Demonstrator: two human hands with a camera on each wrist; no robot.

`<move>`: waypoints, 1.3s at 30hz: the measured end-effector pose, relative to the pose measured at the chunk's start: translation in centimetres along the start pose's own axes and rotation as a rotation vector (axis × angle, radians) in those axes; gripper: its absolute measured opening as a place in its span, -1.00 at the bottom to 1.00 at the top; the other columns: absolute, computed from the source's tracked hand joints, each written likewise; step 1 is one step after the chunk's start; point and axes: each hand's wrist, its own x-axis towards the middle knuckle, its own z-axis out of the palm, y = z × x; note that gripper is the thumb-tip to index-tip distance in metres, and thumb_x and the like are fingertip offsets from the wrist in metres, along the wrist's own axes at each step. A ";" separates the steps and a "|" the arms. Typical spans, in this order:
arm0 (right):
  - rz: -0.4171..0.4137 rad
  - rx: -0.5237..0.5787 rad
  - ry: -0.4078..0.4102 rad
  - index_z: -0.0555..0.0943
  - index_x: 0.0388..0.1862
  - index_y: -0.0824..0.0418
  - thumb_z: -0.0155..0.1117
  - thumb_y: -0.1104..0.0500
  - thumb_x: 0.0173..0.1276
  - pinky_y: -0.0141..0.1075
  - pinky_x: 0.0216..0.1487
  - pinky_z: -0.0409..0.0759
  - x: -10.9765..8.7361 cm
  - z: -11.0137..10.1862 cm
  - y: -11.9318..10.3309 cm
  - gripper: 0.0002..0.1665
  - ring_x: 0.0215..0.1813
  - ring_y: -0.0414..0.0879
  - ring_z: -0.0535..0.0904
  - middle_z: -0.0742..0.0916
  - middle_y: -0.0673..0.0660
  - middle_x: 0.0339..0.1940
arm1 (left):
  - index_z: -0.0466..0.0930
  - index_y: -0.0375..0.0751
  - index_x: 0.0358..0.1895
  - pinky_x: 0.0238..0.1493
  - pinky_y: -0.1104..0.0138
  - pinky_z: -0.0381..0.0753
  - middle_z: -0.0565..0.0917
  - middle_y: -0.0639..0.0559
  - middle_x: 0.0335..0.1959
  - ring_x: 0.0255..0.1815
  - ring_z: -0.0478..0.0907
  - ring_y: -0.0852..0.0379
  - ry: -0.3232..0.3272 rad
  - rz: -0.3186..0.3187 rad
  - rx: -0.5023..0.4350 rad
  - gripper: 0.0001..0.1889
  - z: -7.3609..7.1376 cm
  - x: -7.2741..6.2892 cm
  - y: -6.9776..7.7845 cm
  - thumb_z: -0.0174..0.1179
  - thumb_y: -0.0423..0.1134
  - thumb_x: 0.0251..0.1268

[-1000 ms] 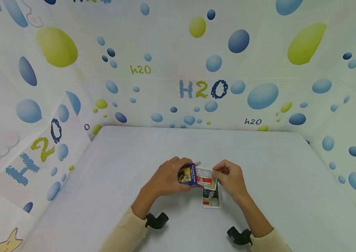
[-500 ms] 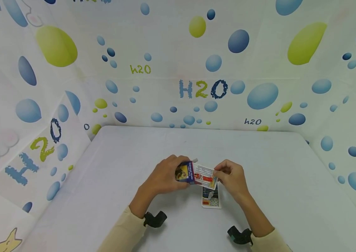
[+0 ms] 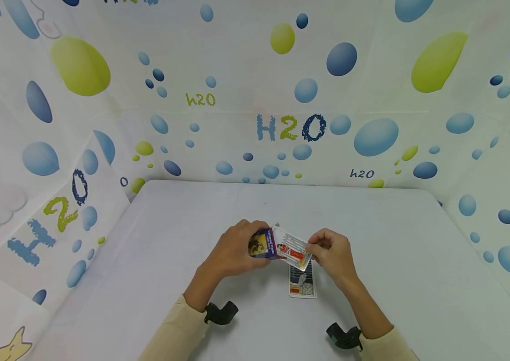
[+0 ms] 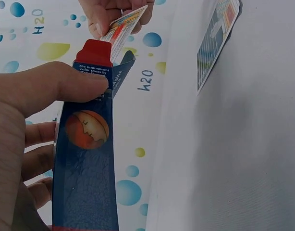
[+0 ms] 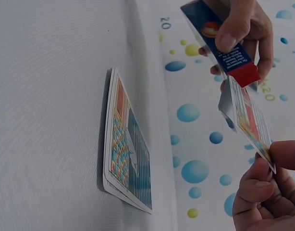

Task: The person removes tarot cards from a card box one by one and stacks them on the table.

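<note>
My left hand (image 3: 230, 251) grips a dark blue card box (image 3: 261, 244) with a picture on its front. In the left wrist view the thumb presses along the box (image 4: 85, 159), near its raised red flap (image 4: 95, 51). A white-edged illustrated card (image 3: 292, 249) sticks out of the box mouth. My right hand (image 3: 333, 254) pinches the card's outer end between thumb and fingers. Whether more cards lie behind it cannot be told. Below, on the table, lies a small stack of cards (image 3: 302, 283), seen edge-on in the right wrist view as a slightly fanned stack (image 5: 123, 149).
The table (image 3: 183, 215) has a white cover. A cloth backdrop (image 3: 237, 60) with blue and green drops and H2O lettering rises behind and at both sides. Each wrist wears a black camera mount, the left one (image 3: 221, 313) close above the table.
The left hand has drawn the box slightly left and away from me, tilting it. More of the card now shows outside the box. The right hand has hardly moved, and the stack is still.
</note>
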 end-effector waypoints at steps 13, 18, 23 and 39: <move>-0.070 -0.087 -0.042 0.68 -0.40 0.20 0.40 0.34 0.24 -0.31 -0.30 0.46 -0.3 0.2 -0.4 -0.91 -0.34 -0.04 0.54 0.67 0.11 -0.48 | 0.49 0.04 0.33 -0.04 0.23 0.55 0.61 0.08 0.00 -0.08 0.47 0.18 -0.070 0.039 0.020 -0.24 0.9 0.0 0.5 0.56 0.02 -0.03; -0.067 -0.106 -0.090 0.69 -0.37 0.23 0.41 0.33 0.23 -0.32 -0.30 0.49 -0.3 0.2 -0.5 -0.95 -0.34 -0.04 0.54 0.67 0.09 -0.48 | 0.51 0.01 0.32 -0.01 0.22 0.56 0.63 0.10 0.02 -0.06 0.48 0.19 -0.087 0.080 0.026 -0.24 1.3 0.1 0.7 0.55 0.02 -0.04; -0.055 -0.123 -0.134 0.69 -0.34 0.27 0.42 0.30 0.26 -0.31 -0.31 0.52 -0.3 0.2 -0.6 -0.94 -0.33 -0.04 0.54 0.67 0.08 -0.49 | 0.51 0.03 0.31 -0.04 0.25 0.54 0.63 0.13 0.00 -0.07 0.47 0.22 -0.098 0.110 0.044 -0.25 1.7 0.1 0.8 0.54 0.04 -0.03; -0.118 -0.307 -0.213 0.68 -0.36 0.16 0.45 0.27 0.28 -0.33 -0.39 0.51 -0.4 -0.2 -0.7 -0.92 -0.42 -0.10 0.50 0.62 -0.01 -0.53 | 0.52 0.03 0.30 -0.03 0.24 0.54 0.64 0.13 0.01 -0.05 0.48 0.22 -0.113 0.136 0.070 -0.26 2.1 0.1 0.8 0.54 0.03 -0.06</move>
